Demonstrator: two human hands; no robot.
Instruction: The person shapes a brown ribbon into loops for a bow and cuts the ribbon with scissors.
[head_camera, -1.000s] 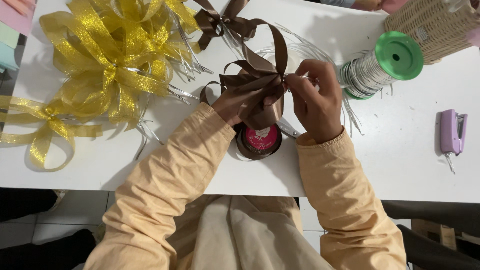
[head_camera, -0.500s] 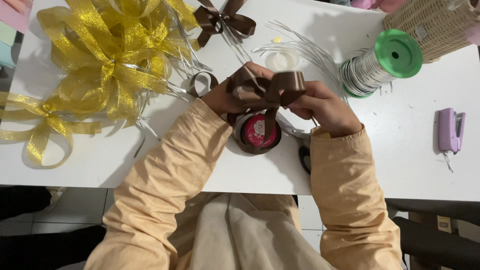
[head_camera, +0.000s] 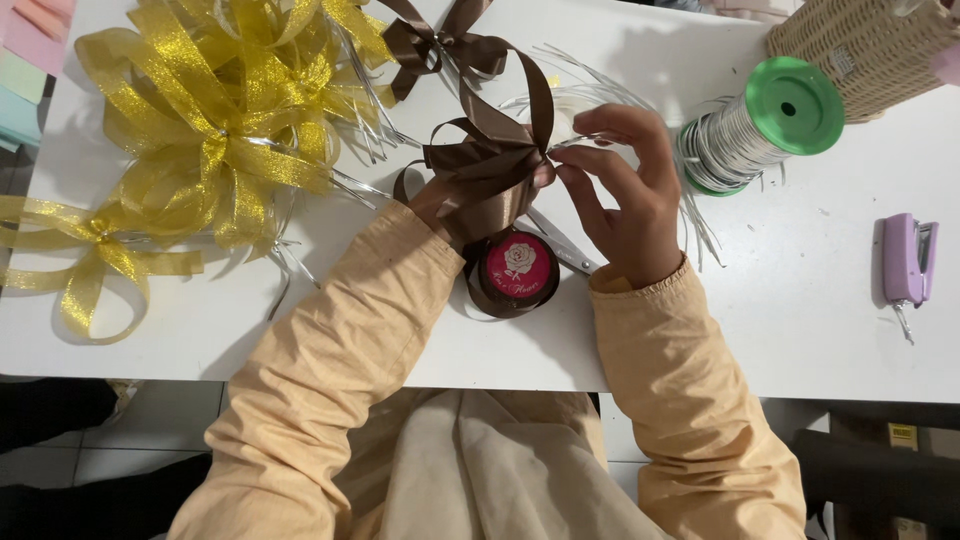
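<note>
My left hand (head_camera: 440, 200) is mostly hidden under a brown satin ribbon bow (head_camera: 490, 160) that it grips from below. My right hand (head_camera: 625, 195) pinches the bow's centre with thumb and forefinger, along with a thin silver wire strand (head_camera: 575, 140). Directly below the bow, a brown ribbon roll (head_camera: 515, 272) with a red round label lies flat on the white table (head_camera: 780, 320). The blade of a pair of scissors (head_camera: 560, 245) pokes out under my right hand.
A heap of gold glitter bows (head_camera: 220, 130) fills the left side. A finished brown bow (head_camera: 440, 45) lies at the top. A green-capped spool of silver wire (head_camera: 760, 125), a wicker basket (head_camera: 870, 45) and a lilac stapler (head_camera: 905, 260) sit to the right.
The bow has moved up and away from the ribbon roll. My right hand shifted up to pinch the bow's centre, and the loops now stand more spread.
</note>
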